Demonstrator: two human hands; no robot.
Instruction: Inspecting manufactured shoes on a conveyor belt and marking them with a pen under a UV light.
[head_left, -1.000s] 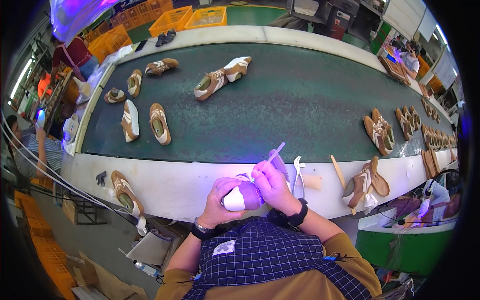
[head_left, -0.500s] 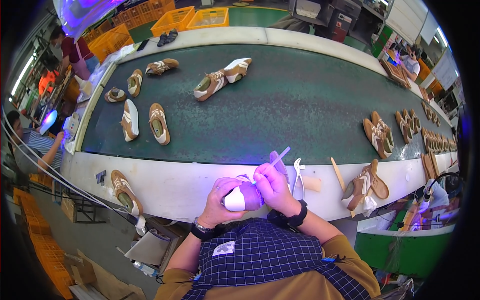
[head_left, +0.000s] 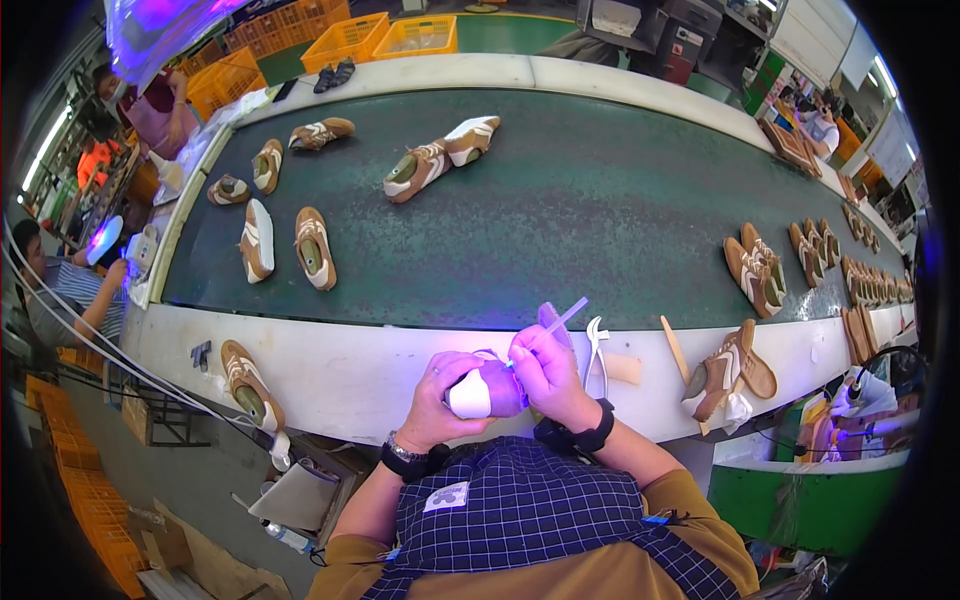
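Note:
My left hand (head_left: 432,408) is closed round a shoe (head_left: 500,392) with a white heel, held over the near white ledge under violet light. My right hand (head_left: 550,374) pinches a thin pale stick-like tool (head_left: 572,312), its lower end at the shoe's upper. What the tip touches is hidden by my fingers. Just behind that hand, a shoe sole (head_left: 551,318) is partly covered. Pincers with pale handles (head_left: 597,338) lie right of it, beside a flat tan piece (head_left: 622,369). Further right, a brown shoe (head_left: 712,384) rests by a loose brown sole (head_left: 758,376).
Brown and white shoes (head_left: 317,250) stand on the dark green belt (head_left: 600,200), with more rows (head_left: 760,268) at right. Another shoe (head_left: 250,385) sits on the left ledge (head_left: 330,350). White cables (head_left: 110,350) hang at left. A co-worker (head_left: 65,285) holds a lit sole there.
The shoes on the belt have shifted slightly left. The tool in my right hand has moved slightly right, while both hands keep their hold. A co-worker at the far left has turned.

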